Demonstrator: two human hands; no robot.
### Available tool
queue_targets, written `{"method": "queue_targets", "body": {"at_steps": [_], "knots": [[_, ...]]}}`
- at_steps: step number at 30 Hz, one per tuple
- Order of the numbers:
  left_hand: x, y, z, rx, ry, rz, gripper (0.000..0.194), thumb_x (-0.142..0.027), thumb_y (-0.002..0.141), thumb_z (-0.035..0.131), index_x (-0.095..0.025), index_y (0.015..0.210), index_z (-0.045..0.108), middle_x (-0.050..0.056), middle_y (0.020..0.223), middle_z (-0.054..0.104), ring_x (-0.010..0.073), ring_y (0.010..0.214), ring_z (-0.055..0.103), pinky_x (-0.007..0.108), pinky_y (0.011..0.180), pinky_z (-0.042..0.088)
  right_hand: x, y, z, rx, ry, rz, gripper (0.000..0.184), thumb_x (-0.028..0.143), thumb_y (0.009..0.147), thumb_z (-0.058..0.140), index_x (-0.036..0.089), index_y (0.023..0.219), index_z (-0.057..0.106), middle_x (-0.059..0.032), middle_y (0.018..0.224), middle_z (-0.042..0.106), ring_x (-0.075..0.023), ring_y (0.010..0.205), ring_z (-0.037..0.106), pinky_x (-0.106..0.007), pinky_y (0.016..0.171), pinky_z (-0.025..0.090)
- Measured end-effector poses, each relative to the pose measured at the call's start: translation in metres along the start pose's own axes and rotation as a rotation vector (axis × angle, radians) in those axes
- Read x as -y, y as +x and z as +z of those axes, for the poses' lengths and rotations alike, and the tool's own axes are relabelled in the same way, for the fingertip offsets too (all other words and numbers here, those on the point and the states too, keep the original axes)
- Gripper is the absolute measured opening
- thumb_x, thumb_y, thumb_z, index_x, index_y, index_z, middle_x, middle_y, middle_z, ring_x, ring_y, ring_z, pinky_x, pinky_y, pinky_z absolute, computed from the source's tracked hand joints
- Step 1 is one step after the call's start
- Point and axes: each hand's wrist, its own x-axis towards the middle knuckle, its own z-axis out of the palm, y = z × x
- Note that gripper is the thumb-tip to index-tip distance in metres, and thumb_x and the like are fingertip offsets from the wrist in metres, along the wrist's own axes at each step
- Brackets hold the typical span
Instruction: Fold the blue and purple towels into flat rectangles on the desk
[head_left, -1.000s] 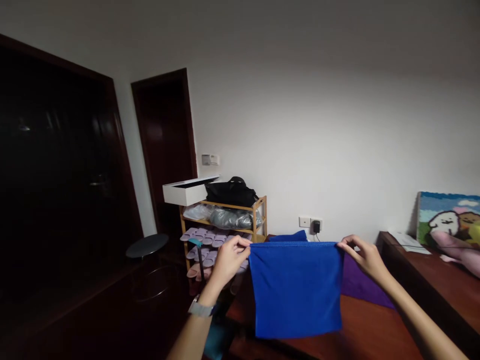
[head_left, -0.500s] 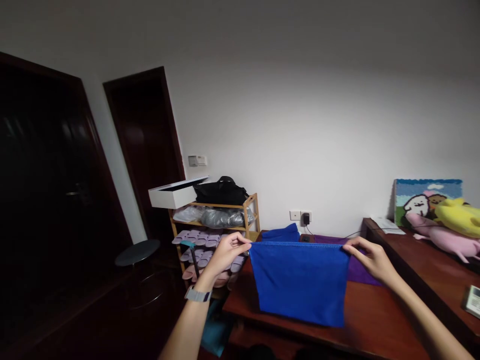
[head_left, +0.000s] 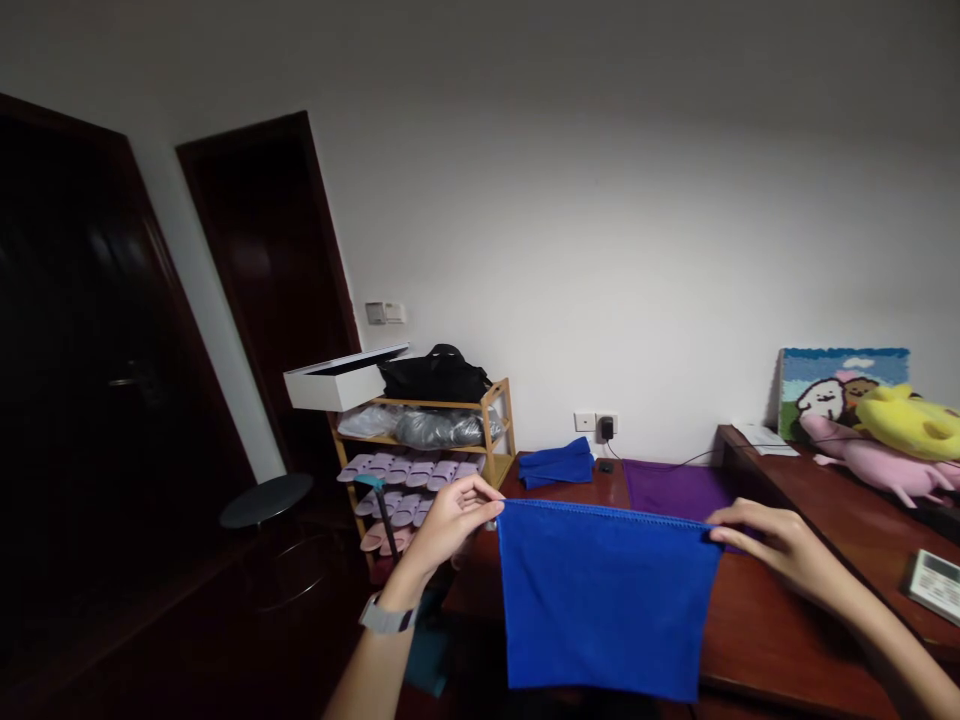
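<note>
A blue cloth (head_left: 607,595) hangs flat in front of me, stretched by its top edge above a dark red wooden table (head_left: 757,640). My left hand (head_left: 448,520) pinches the cloth's upper left corner; a watch sits on that wrist. My right hand (head_left: 780,545) pinches the upper right corner. The cloth's lower edge hangs near the table's front edge. Farther back on the table lie a folded blue cloth (head_left: 556,465) and a flat purple cloth (head_left: 675,487).
A wooden shoe rack (head_left: 427,450) with slippers, a black bag and a white box stands left of the table. A round stool (head_left: 266,500) and dark doors are further left. A desk at right (head_left: 847,510) holds plush toys, a picture and a small device.
The cloth and both hands have dropped lower in view and my right hand has moved right, stretching the top edge wider. The view has shifted, showing more of the table and the desk at right.
</note>
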Motion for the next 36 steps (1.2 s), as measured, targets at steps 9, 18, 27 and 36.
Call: {"method": "queue_targets", "body": {"at_steps": [9,18,27,36], "knots": [[0.031,-0.001,0.006,0.112,-0.024,-0.084,0.034,-0.045,0.075,0.083,-0.018,0.093,0.073,0.005,0.089,0.075,0.0209,0.083,0.072,0.032,0.077,0.058,0.002,-0.012,0.006,0.114,-0.024,0.111,0.034,0.056,0.096,0.058,0.029,0.101,0.078,-0.0047,0.101,0.079,-0.0218,0.093,0.074,-0.029,0.085,0.06],[0.033,-0.012,0.006,0.182,0.029,-0.092,0.03,-0.043,0.083,0.077,-0.017,0.099,0.075,0.008,0.095,0.075,0.0213,0.085,0.071,0.033,0.08,0.057,0.005,-0.014,0.015,0.042,-0.071,0.042,0.033,0.055,0.096,0.058,0.028,0.093,0.077,-0.0046,0.093,0.078,-0.02,0.086,0.074,-0.027,0.078,0.06],[-0.008,-0.036,0.019,0.254,0.052,0.046,0.01,-0.024,0.086,0.068,-0.021,0.078,0.074,0.005,0.092,0.069,0.019,0.086,0.066,0.029,0.078,0.054,-0.003,-0.035,0.011,-0.181,-0.082,0.178,0.038,0.062,0.09,0.062,0.028,0.102,0.075,-0.0012,0.073,0.075,-0.0183,0.059,0.07,-0.025,0.059,0.059],[0.016,-0.026,0.064,0.289,-0.212,-0.058,0.013,-0.032,0.081,0.077,-0.019,0.078,0.077,0.006,0.091,0.064,0.0176,0.078,0.066,0.028,0.069,0.057,-0.037,-0.008,0.014,-0.376,-0.221,0.225,0.042,0.065,0.092,0.056,0.029,0.108,0.07,-0.0043,0.101,0.079,-0.0238,0.087,0.076,-0.031,0.077,0.062]]}}
